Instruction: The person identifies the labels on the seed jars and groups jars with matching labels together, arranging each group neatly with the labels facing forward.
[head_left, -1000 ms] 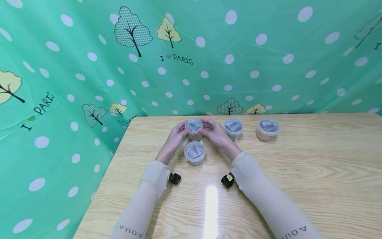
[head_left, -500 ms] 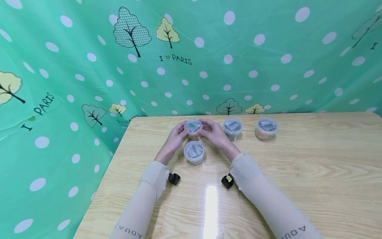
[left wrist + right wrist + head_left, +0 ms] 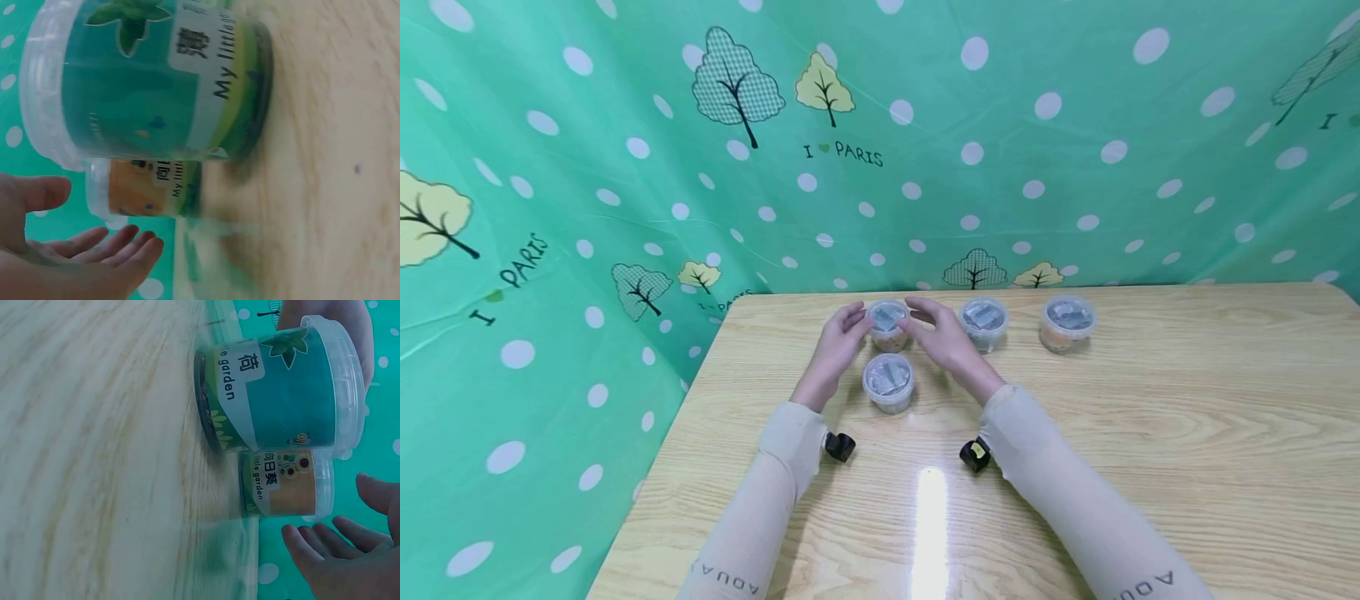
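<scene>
A clear plastic tub with an orange label (image 3: 890,337) and sunflower pictures stands at the back of the table between the hands. My left hand (image 3: 837,348) is on its left side, fingers spread and relaxed; in the left wrist view a gap shows between those fingers and the tub. My right hand (image 3: 950,342) curves loosely around the other side, its fingers (image 3: 328,547) apart from the tub in the right wrist view. Just in front stands a tub with a teal label (image 3: 131,100) and a mint leaf picture, its lid (image 3: 888,377) facing up.
Two more lidded tubs stand right of the hands: a greyish one (image 3: 984,327) close behind the right hand and an orange-tinted one (image 3: 1067,325) farther right. The wooden table (image 3: 1195,433) ends at a green dotted curtain (image 3: 917,208).
Both hands have loosened from the orange-labelled tub, fingers parting from its sides. The tub stays behind the teal one. The head view has shifted slightly.
</scene>
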Tool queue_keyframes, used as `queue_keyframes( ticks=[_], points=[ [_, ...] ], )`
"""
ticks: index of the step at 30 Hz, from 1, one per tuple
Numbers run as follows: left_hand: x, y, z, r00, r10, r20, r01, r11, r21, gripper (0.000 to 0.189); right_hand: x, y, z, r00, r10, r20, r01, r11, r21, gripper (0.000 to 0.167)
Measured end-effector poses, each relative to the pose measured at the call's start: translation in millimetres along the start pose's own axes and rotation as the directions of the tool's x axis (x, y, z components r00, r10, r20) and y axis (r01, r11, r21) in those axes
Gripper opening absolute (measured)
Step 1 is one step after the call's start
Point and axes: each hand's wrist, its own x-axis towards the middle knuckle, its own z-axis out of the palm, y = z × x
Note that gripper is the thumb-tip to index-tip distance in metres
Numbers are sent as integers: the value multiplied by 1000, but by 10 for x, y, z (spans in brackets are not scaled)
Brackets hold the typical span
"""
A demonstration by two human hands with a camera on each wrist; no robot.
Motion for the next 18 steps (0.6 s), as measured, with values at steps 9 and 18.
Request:
queue_keyframes(
  ticks=[9, 18],
  points=[
    [-66, 154, -21, 997, 53, -48, -53, 999, -3, 51, -113, -43, -114, 998, -59, -21, 59, 998, -3, 51],
    [-162, 295, 106, 990, 116, -83, -118, 993, -24, 47, -244, -109, -310, 992, -123, -13, 122, 992, -16, 50]
  ],
)
